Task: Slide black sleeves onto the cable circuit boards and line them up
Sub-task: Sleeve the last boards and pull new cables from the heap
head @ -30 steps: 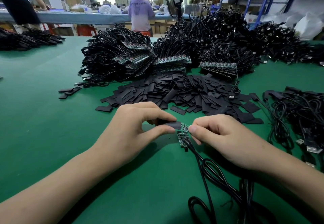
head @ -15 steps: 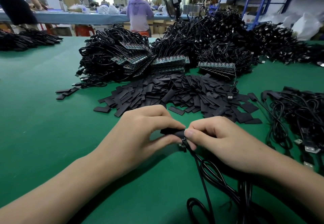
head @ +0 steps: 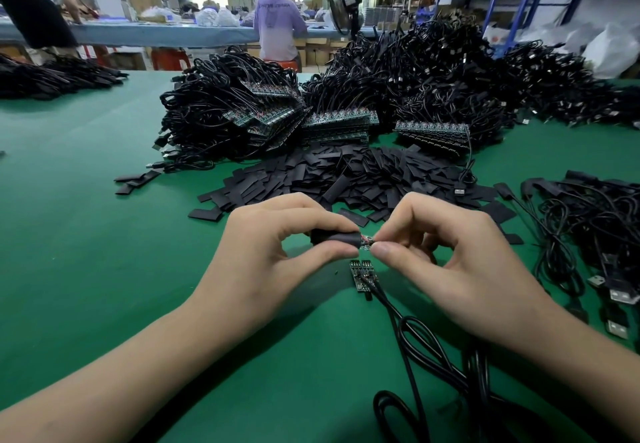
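My left hand [head: 273, 252] pinches a black sleeve [head: 334, 237] between thumb and forefinger, just above the green table [head: 86, 234]. A small circuit board [head: 367, 242] sticks out of the sleeve's right end, most of it inside. My right hand [head: 450, 262] pinches that exposed end where the red wires join. Below the hands, two bare green boards [head: 362, 274] lie side by side on the table, their black cables [head: 415, 342] running toward me.
A heap of loose black sleeves [head: 346, 179] lies just beyond the hands. Behind it are big bundles of cables with stacked boards [head: 332, 123]. Sleeved cables with USB plugs [head: 595, 234] pile up at the right. People work at a far bench.
Both hands rose off the table with one board. The sleeve has slid further over it, leaving only its wired end showing. Two other boards stay on the table.
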### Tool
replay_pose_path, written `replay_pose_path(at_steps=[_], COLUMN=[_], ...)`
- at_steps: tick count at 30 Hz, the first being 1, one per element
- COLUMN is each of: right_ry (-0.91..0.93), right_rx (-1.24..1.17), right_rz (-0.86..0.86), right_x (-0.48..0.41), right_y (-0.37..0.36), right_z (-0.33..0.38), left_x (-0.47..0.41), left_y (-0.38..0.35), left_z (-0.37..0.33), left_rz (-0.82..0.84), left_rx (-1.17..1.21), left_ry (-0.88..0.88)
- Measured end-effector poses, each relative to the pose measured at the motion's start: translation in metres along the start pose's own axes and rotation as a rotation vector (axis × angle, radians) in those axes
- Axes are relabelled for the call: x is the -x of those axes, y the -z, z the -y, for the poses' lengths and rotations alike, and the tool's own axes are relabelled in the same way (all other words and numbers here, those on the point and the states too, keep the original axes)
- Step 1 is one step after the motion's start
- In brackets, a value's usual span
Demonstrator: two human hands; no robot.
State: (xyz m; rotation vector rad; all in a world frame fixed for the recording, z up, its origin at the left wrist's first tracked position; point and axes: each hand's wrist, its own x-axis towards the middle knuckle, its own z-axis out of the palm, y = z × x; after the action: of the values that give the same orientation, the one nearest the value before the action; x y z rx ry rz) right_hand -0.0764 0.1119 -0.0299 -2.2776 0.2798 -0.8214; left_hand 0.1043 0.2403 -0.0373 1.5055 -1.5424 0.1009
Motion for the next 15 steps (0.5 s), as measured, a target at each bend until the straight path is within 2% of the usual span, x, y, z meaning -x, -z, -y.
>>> replay_pose_path(at_steps=[8, 15], right_ry=[0.037, -0.02], right_rx=[0.053, 0.028], right_rz=[0.012, -0.047], right_x=[0.0004, -0.0007], right_y=[-0.0019, -0.0009], right_z=[-0.0007, -0.0016], left_x=[0.001, -0.0008], left_y=[-0.0042, -0.0027], left_z=[0.0013, 0.0017], left_rz=[0.058, -0.007], left_rx=[0.038, 0.017], left_ry=[0.001, 0.032])
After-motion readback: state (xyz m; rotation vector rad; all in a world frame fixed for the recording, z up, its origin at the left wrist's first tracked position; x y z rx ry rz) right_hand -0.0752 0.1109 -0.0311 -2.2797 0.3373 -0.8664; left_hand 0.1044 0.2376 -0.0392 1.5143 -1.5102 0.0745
